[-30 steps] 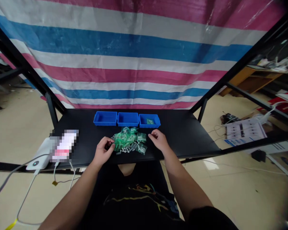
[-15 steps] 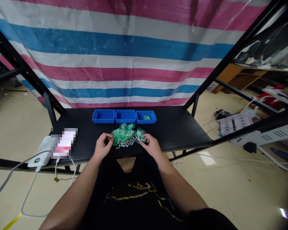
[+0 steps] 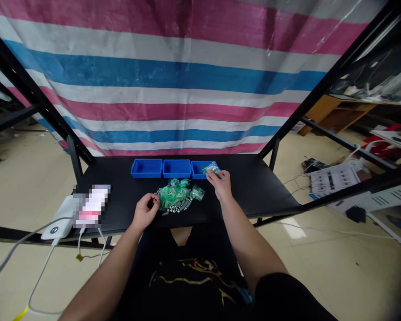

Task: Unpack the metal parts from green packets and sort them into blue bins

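Observation:
My right hand point(image 3: 222, 183) is at the right blue bin point(image 3: 197, 170), its fingers closed on a small clear packet point(image 3: 211, 167) over the bin. My left hand point(image 3: 147, 208) rests at the left edge of a pile of green packets point(image 3: 173, 192), thumb and fingertips pressed together; whatever they hold is too small to make out. Loose silvery cylindrical parts point(image 3: 178, 207) lie along the pile's near side. One more packet point(image 3: 197, 192) lies at the pile's right. The middle bin point(image 3: 176, 169) and left bin point(image 3: 146, 168) stand beside the right one.
A blurred phone point(image 3: 92, 206) and a white power bank point(image 3: 58, 223) with cables lie at the left of the black table point(image 3: 254, 187). Behind the table hangs a striped sheet point(image 3: 180, 76). Black frame posts rise at both sides.
My right hand has moved from the pile's right side forward to the right bin, carrying a packet. My left hand stays beside the pile. The camera view has shifted slightly.

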Tool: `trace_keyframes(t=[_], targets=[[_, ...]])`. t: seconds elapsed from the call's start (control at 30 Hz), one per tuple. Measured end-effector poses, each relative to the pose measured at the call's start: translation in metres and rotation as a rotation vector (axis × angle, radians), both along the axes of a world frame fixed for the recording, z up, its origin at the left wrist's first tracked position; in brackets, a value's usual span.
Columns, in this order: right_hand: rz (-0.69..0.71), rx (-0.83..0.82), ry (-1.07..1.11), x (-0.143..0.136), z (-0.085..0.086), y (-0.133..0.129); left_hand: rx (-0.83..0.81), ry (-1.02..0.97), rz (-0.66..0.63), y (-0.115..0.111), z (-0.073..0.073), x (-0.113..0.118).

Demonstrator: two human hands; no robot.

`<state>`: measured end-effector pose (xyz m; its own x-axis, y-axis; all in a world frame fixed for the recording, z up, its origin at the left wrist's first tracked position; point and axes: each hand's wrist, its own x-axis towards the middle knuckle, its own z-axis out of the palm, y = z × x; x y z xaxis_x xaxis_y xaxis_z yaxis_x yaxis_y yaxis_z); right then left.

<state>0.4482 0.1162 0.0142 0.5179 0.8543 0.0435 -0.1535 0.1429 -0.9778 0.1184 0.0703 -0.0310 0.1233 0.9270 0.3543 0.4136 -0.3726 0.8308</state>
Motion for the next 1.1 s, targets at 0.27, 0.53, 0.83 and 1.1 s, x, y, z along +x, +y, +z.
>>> trace_keyframes(t=[0.27, 0.53, 0.83, 1.1], targets=[[0.087, -0.141, -0.456, 0.008, -0.045, -0.021, -0.015, -0.012, 0.005, 0.001, 0.001, 0.001], [0.392, -0.139, -0.976, 0.005, -0.048, -0.034, -0.020, -0.007, 0.013, 0.001, -0.001, 0.002], [0.490, -0.177, -0.850, 0.024, -0.027, -0.025, -0.016, 0.023, 0.029, 0.002, -0.002, 0.001], [0.471, -0.104, -0.365, 0.036, 0.007, 0.004, -0.041, 0.045, 0.022, 0.002, 0.002, 0.002]])
